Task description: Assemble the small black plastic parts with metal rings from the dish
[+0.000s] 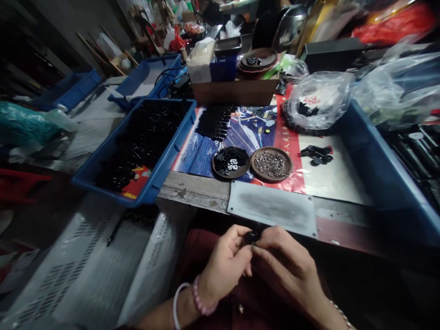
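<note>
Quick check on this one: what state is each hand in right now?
Left hand: closed, holding a small black part.
Right hand: fingers closed in, tips at the same part; exact grip cannot be told.

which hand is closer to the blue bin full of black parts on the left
Left. The left hand is below and right of the blue bin in the picture; the right hand is farther right.
</note>
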Demonstrator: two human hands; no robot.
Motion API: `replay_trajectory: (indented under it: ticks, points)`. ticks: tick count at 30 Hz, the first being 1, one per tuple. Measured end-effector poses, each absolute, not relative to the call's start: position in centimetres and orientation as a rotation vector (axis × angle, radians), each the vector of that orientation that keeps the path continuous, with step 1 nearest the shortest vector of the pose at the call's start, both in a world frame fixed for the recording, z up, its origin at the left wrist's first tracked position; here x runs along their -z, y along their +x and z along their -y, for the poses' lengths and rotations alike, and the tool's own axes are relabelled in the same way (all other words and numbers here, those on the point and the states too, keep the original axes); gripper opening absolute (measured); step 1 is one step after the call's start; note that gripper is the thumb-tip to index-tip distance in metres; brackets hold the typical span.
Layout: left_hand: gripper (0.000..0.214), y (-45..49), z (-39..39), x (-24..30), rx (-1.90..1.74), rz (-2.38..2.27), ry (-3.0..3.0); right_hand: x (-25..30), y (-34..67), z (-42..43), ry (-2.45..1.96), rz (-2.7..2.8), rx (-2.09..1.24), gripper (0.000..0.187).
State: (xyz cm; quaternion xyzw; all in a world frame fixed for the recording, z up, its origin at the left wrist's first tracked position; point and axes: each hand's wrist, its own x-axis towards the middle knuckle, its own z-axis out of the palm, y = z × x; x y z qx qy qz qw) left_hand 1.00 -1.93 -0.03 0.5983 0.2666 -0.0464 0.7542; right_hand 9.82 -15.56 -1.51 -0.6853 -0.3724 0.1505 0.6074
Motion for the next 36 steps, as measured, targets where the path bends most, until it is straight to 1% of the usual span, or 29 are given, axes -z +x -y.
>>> replay_trajectory:
  ticks: [4, 10, 15, 22, 26, 29, 32, 34, 36]
  points:
    - [0.024, 0.5, 2.6, -0.2, 0.086, -0.585, 1.481, 1.6, 9.2, 16.1, -1.606, 0.829, -0.304, 0.01]
    - [0.032, -0.7, 2.9, 0.1, -0.099, -0.417, 2.011, 1.5, 8.3, 16.5, -1.618, 0.814, -0.339, 0.009]
    - [0.036, -1.4, 3.1, 0.1, -0.095, -0.267, 2.27, 0.8, 7.7, 17.1, -1.681, 0.742, -0.42, 0.017]
    - [0.04, -1.8, 3.7, -0.4, -0.001, -0.248, 2.177, 1.5, 6.8, 17.8, -1.638, 0.65, -0.541, 0.021]
    - [0.037, -1.7, 3.7, -0.7, 0.032, -0.269, 2.139, 1.7, 5.8, 18.0, -1.611, 0.417, -0.599, 0.016]
    - [0.035, -1.7, 3.8, -0.9, 0.047, -0.292, 2.09, 1.7, 5.5, 18.0, -1.533, 0.223, -0.642, 0.025]
    - [0.035, -1.8, 3.8, -1.2, 0.053, -0.273, 2.008, 1.7, 5.7, 17.9, -1.432, 0.155, -0.758, 0.035]
    - [0.035, -1.8, 3.7, -1.3, 0.057, -0.252, 1.971, 1.6, 6.1, 18.0, -1.434, 0.177, -0.805, 0.035]
    - [0.035, -1.9, 3.6, -1.3, 0.065, -0.238, 1.952, 1.4, 6.4, 18.0, -1.49, 0.217, -0.803, 0.031]
